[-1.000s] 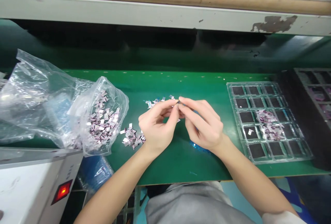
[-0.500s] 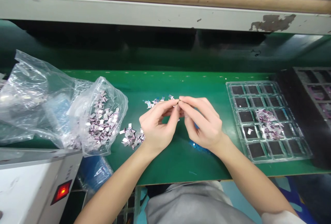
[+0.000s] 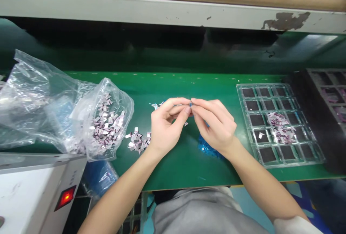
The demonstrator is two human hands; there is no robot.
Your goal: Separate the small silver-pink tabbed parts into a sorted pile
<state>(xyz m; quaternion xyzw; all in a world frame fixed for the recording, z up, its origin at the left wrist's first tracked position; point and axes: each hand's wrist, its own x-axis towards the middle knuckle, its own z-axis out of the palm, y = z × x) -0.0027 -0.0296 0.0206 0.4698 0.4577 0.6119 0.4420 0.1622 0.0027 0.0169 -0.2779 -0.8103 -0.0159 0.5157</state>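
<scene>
My left hand (image 3: 169,124) and my right hand (image 3: 215,124) meet above the middle of the green bench, fingertips pinched together. Between them is a tiny part with blue on it (image 3: 190,104); the fingers hide most of it, so its exact kind does not show. Behind my left hand lie small pieces with blue film (image 3: 154,105), partly covered by the fingers. A pile of small silver and purple flat pieces (image 3: 136,141) rests left of my left wrist. Blue film scraps (image 3: 207,147) lie under my right hand.
An open clear plastic bag (image 3: 125,100) of similar pieces lies at the left. Below it stands a white machine with a lit red switch (image 3: 65,198). On the right is a clear compartment tray (image 3: 241,113) with pieces in some cells, beside a stack of dark trays (image 3: 304,118).
Both hands have shifted slightly right, still pinched together. Blue now shows between the fingertips, and more of the blue scraps under my right hand are visible.
</scene>
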